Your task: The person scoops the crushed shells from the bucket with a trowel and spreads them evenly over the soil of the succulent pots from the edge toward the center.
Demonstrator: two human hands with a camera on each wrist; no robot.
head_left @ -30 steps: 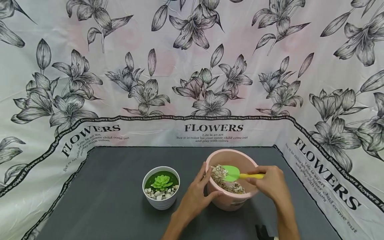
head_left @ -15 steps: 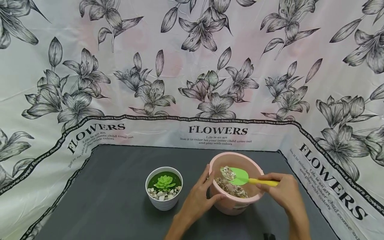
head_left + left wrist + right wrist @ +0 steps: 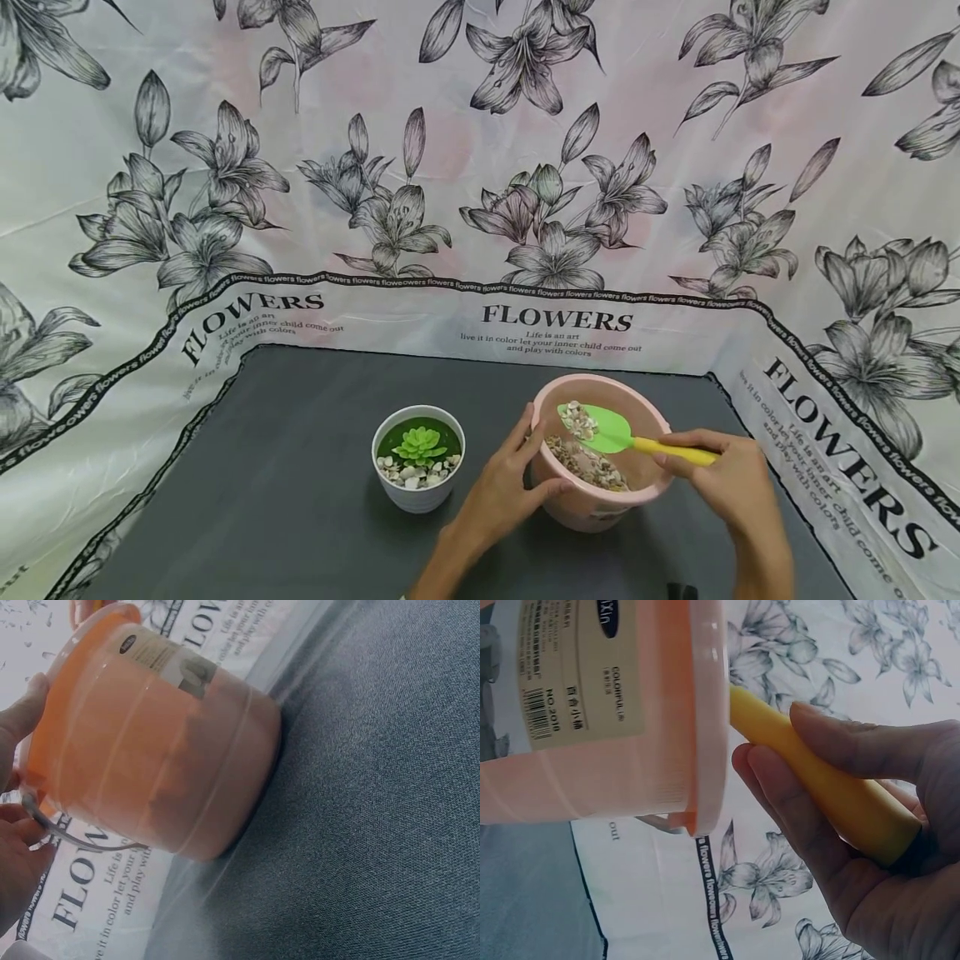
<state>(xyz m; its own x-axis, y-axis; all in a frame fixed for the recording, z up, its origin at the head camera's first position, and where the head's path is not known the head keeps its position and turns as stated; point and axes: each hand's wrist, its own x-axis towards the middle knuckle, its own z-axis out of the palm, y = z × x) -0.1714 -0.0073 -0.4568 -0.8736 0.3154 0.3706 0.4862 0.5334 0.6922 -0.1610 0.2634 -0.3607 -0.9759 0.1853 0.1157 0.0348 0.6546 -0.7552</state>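
Note:
A pink plastic bucket (image 3: pixel 600 507) stands upright on the dark table, with a layer of small stones (image 3: pixel 588 467) inside. My left hand (image 3: pixel 506 487) holds the bucket's left side at the rim, thumb in front; the left wrist view shows the fingers beside its wire handle (image 3: pixel 86 844). My right hand (image 3: pixel 731 479) grips the yellow handle (image 3: pixel 840 791) of a small trowel whose green blade (image 3: pixel 613 432) is inside the bucket opening. A little heap of pebbles (image 3: pixel 579 419) lies on the blade's tip, above the stones below.
To the left stands a white pot (image 3: pixel 418 498) with a green succulent (image 3: pixel 419 446) and white pebbles. A dark table surface (image 3: pixel 262 500) lies under everything. Behind and to both sides hangs a flower-printed cloth (image 3: pixel 420 333). Part of a black object (image 3: pixel 682 592) shows at the bottom edge.
The trowel blade has risen off the stones and shifted slightly right in the bucket, carrying pebbles. My left hand keeps its hold on the bucket. The head view has turned slightly.

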